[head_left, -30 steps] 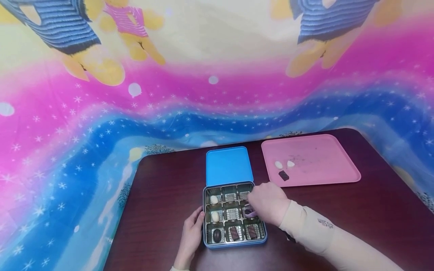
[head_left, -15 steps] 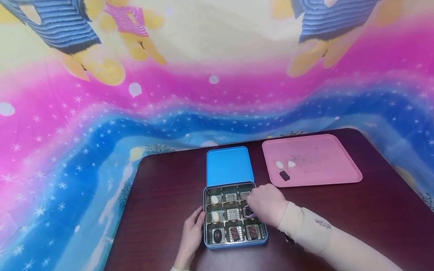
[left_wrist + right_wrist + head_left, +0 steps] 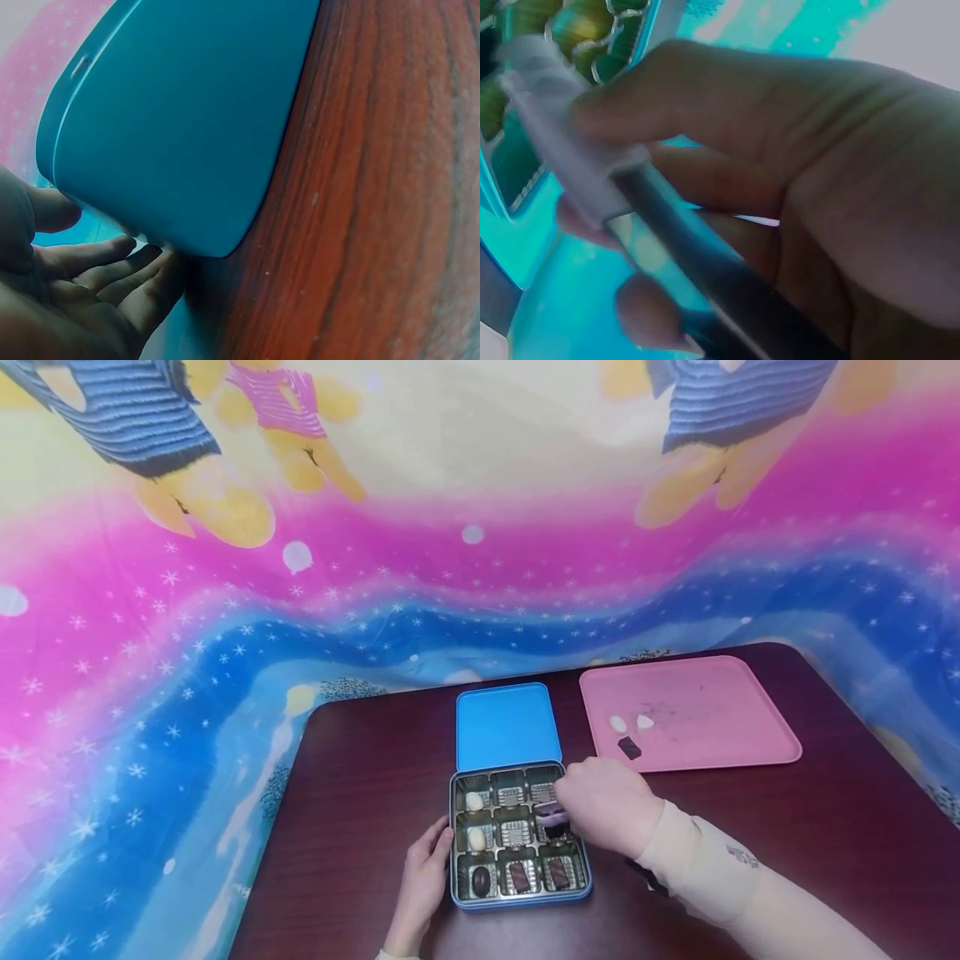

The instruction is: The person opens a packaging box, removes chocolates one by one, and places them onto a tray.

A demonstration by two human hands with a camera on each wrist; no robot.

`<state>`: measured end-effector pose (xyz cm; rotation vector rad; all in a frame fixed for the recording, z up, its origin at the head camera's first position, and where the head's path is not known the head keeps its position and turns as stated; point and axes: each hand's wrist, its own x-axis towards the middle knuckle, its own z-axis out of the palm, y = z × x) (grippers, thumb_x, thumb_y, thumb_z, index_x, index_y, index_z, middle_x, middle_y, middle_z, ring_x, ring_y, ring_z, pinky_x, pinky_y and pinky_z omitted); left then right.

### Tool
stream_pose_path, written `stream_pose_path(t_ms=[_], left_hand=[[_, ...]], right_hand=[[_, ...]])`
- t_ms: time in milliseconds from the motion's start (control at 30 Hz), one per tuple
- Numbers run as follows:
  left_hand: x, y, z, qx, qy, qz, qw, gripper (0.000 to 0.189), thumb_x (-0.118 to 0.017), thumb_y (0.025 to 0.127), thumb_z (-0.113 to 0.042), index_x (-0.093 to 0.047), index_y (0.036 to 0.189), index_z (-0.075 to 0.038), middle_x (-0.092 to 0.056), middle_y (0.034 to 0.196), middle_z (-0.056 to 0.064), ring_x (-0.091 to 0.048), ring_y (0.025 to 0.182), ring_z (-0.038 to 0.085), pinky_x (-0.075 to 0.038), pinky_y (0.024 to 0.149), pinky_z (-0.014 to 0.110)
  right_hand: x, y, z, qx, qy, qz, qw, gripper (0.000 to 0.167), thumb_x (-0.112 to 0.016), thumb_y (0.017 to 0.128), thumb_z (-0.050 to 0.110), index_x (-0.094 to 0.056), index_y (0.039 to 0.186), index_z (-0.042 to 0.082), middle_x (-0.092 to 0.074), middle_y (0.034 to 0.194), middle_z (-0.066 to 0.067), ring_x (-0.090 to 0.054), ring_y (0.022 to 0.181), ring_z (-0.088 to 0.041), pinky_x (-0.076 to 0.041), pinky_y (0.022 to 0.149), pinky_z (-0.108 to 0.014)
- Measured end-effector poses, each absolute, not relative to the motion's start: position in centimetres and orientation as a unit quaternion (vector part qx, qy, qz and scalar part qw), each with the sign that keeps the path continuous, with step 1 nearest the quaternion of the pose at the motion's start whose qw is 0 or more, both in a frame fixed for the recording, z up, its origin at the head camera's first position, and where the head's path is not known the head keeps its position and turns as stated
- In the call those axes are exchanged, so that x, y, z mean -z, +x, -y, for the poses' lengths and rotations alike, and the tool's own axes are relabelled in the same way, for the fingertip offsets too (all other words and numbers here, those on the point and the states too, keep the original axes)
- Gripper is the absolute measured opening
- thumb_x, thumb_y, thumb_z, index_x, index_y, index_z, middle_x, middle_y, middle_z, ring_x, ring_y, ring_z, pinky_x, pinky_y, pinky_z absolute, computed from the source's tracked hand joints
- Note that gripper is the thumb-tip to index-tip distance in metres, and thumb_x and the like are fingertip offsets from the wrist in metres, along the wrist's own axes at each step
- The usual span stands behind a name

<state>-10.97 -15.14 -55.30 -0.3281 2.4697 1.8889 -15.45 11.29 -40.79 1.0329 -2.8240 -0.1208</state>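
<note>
My left hand (image 3: 422, 878) rests against the left side of an open blue tin (image 3: 521, 903), with thumb and fingertips touching its outer wall in the left wrist view. My right hand (image 3: 609, 806) grips tongs (image 3: 600, 150) with metal arms and lavender tips. These tips reach into the tin's middle right compartment, at a dark chocolate (image 3: 557, 831); whether they touch it I cannot tell. White chocolates lie in the top left and middle left compartments. Along the front row are a dark oval chocolate (image 3: 482, 882) and two dark rectangular ones (image 3: 519, 877). Fingers hide part of the tin's right edge.
Behind the tin lies its blue lid (image 3: 508, 727), inside facing up. A pink tray (image 3: 720, 727) at the back right bears two white chocolates (image 3: 618, 724) and one dark chocolate (image 3: 629, 747). The dark wooden table (image 3: 360, 793) meets a printed curtain (image 3: 420, 552).
My right hand has shifted slightly right and away, and the lavender tips now show higher in the middle right compartment. The left hand stays at the tin.
</note>
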Motion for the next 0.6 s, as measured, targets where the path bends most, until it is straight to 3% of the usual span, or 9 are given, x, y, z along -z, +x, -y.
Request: stream_pose_path(t_ms=[300, 600], left_hand=[[55.12, -11.00, 15.12, -0.606, -0.108, -0.788, 0.007, 0.049, -0.052, 0.107, -0.024, -0.050, 0.141, 0.010, -0.061, 0.134, 0.024, -0.054, 0.129, 0.033, -0.043, 0.109, 0.054], [55.36, -10.98, 15.06, -0.608, -0.107, -0.786, 0.010, 0.047, -0.052, 0.107, -0.022, -0.050, 0.141, 0.011, -0.061, 0.134, 0.025, -0.055, 0.127, 0.032, -0.044, 0.108, 0.052]], right_hand=[[40.22, -15.81, -11.93, 0.041, 0.338, 0.937, 0.085, 0.015, -0.081, 0.069, 0.015, -0.068, 0.064, 0.018, -0.058, 0.057, 0.002, -0.052, 0.049, -0.017, -0.043, 0.040, -0.037], [40.36, -15.35, -11.27, 0.044, 0.329, 0.942, 0.040, 0.028, -0.089, 0.071, 0.033, -0.067, 0.064, 0.017, -0.057, 0.057, 0.001, -0.052, 0.049, -0.018, -0.045, 0.043, -0.039]])
